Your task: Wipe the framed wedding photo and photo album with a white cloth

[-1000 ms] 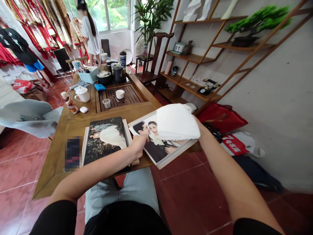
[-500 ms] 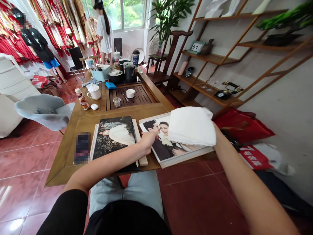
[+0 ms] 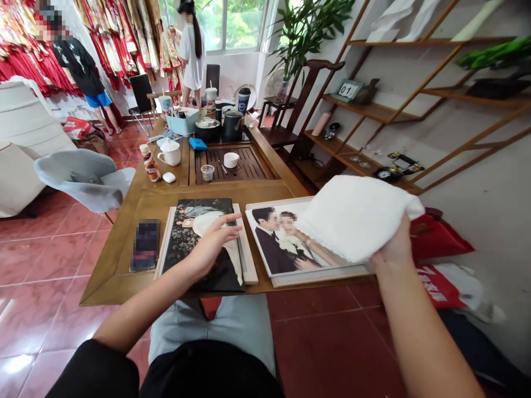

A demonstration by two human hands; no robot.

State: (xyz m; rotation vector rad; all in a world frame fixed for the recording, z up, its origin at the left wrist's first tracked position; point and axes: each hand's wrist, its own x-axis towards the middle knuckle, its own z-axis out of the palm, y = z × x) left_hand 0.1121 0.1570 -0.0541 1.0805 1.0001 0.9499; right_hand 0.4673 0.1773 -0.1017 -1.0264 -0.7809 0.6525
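My right hand grips a folded white cloth at its right side, partly hidden behind it. The cloth covers the right part of a framed wedding photo of a couple, lying at the table's front edge. To the left, my left hand hovers with fingers apart over a dark wedding photo panel, holding nothing. That panel rests on a pale frame or board, whose edges show at both sides.
A phone lies on the wooden table at left. Farther back stand a sauce bottle, a lidded white mug, a small white cup and a tea tray. Two people are in the background.
My left hand has left the couple's photo and moved left over the dark panel, its fingers opening. My right hand has shifted the cloth to the right.
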